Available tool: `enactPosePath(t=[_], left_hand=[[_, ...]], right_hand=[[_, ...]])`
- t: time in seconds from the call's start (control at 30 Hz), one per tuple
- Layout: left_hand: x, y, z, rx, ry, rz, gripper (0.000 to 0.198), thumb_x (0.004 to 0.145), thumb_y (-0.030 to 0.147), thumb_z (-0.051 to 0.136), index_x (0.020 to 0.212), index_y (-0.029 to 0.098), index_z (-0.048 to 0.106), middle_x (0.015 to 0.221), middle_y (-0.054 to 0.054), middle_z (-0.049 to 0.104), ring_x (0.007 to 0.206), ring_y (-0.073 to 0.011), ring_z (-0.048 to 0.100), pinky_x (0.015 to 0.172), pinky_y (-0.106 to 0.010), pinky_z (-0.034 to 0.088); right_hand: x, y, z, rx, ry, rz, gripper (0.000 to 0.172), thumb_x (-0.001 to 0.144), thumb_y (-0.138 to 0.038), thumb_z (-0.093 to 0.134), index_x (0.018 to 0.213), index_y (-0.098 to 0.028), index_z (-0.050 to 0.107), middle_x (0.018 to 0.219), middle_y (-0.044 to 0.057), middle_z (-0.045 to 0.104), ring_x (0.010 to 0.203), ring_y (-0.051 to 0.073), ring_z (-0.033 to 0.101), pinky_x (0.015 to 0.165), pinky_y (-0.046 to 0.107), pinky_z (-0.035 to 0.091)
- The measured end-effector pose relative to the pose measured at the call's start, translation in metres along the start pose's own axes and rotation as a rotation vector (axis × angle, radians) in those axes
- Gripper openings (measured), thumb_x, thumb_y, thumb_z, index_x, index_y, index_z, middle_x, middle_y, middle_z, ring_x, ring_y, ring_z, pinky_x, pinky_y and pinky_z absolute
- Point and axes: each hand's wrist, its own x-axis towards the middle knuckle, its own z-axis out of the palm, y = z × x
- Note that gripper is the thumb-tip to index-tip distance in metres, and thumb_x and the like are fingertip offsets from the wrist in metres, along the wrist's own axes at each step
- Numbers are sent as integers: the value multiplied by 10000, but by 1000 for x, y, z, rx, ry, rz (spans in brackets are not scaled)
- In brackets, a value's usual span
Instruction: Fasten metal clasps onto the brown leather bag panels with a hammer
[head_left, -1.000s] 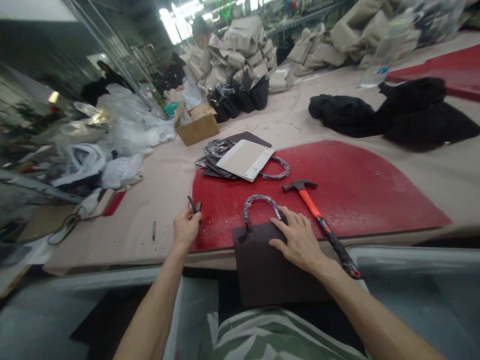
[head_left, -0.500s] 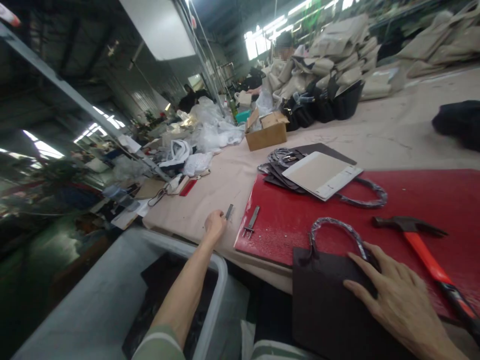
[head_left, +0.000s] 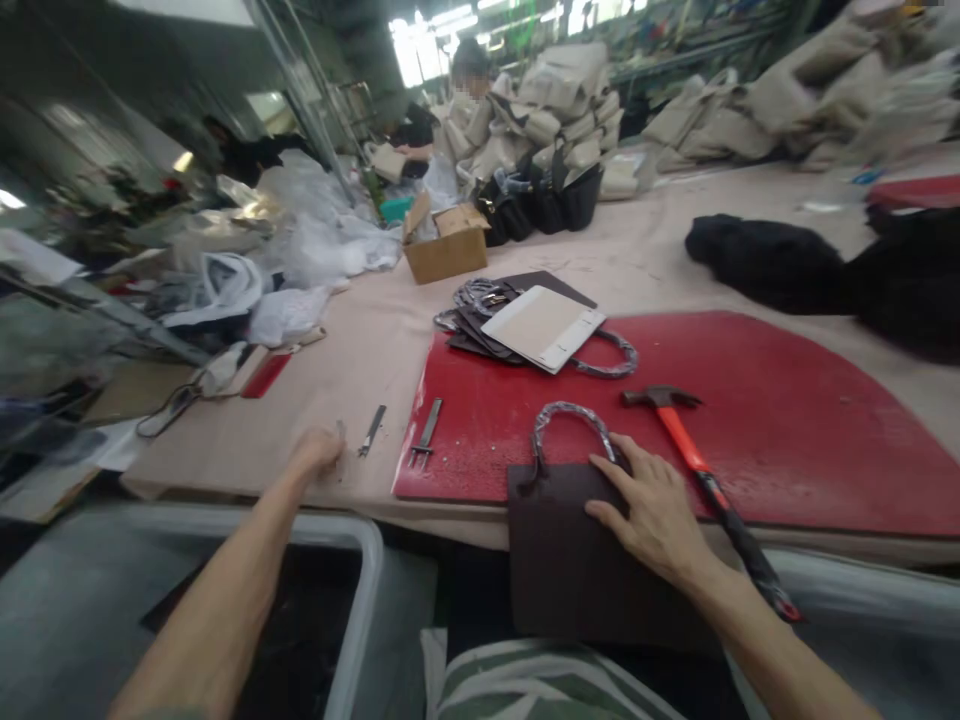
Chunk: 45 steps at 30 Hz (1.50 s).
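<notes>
My right hand (head_left: 652, 505) lies with fingers spread on a dark brown flat panel (head_left: 555, 560), its fingertips at the right foot of the panel's plastic-wrapped handle (head_left: 570, 410). That panel hangs over the table's front edge. Over the table at the left, my left hand (head_left: 319, 455) is closed, slightly blurred; a small greyish thing shows at its fingertips, too faint to name. Just right of it a slim metal tool (head_left: 373, 430) lies on the cloth. A pronged metal punch (head_left: 427, 433) rests on the red board (head_left: 480, 480). Beside my right hand lies a claw hammer (head_left: 686, 440) with an orange-black handle.
A stack of dark panels with wrapped handles (head_left: 469, 325) sits on the board, under a beige card (head_left: 544, 328). Behind are a cardboard box (head_left: 446, 255), beige bags (head_left: 570, 80) and black cloth (head_left: 765, 260). A grey bin (head_left: 367, 570) stands below my left arm. A person is at the back.
The view has swung right, showing more of the board and black cloth. My left hand has come away leftward from the slim metal tool. My right hand stays on the panel.
</notes>
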Motion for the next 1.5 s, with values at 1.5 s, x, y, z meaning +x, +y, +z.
enactPosePath(t=[1.5], left_hand=[[-243, 110, 199, -500, -448, 743, 98, 931, 172, 522, 911, 202, 613, 866, -18, 710, 810, -144, 691, 784, -259, 558]], right_hand=[[-6, -7, -9, 132, -24, 50, 603, 801, -390, 766, 1339, -192, 577, 1544, 173, 356, 1370, 368, 358, 1135, 580, 278]])
